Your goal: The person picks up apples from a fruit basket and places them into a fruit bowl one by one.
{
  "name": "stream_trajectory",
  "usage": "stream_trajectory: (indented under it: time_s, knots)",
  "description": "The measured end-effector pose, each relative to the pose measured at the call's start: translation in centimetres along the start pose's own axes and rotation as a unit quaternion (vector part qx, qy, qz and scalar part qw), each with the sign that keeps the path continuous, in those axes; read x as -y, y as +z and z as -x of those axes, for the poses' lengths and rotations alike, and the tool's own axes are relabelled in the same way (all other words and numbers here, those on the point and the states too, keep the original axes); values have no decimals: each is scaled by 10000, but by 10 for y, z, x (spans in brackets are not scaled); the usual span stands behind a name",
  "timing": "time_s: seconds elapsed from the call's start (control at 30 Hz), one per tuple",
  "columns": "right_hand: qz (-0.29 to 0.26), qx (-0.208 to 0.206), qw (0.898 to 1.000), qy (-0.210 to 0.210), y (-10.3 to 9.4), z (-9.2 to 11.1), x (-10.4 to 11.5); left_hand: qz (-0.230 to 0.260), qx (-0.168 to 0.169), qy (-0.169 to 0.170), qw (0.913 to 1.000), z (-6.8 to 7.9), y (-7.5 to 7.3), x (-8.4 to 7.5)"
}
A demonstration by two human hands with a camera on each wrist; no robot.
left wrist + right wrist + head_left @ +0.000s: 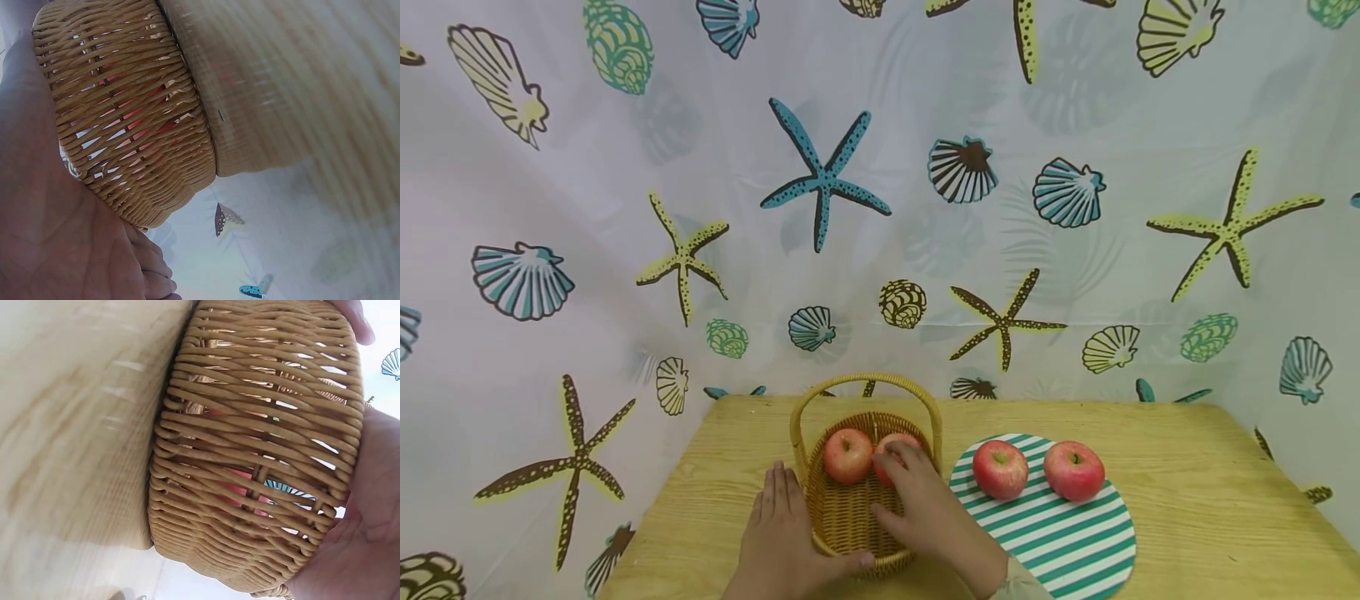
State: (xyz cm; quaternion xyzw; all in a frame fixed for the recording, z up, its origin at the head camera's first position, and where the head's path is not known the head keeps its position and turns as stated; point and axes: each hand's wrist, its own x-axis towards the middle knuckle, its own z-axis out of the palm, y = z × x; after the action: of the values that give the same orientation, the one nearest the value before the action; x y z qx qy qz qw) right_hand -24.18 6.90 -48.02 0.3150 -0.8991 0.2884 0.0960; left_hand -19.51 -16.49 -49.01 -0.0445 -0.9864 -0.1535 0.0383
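Observation:
A wicker basket (850,508) with a tall arched handle stands on the table. Two red apples sit side by side at its far end, a left one (848,456) and a right one (897,450). My right hand (917,504) reaches over the basket's right rim, its fingers lying over the right apple and partly hiding it. The thumb stands apart from that apple, over the basket's floor. At the near left rim, my left hand (786,533) rests with straight fingers pointing forward and the thumb stretched along the front rim.
Right of the basket lies a round green-and-white striped mat (1052,542). On it are two more red apples, one on the left (1001,470) and one on the right (1074,472). A curtain (865,250) printed with shells and starfish surrounds the wooden table (1210,500).

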Motion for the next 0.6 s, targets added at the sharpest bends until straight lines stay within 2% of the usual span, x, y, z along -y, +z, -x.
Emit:
stream_trajectory:
  time_s: [0.4,0.6]
  knots:
    - [493,219,9984,149,4,-10,0,-19,60,-51,10000,0,1,0]
    - [750,192,9964,332,8,-15,1,-37,6,-17,10000,-1,2,1]
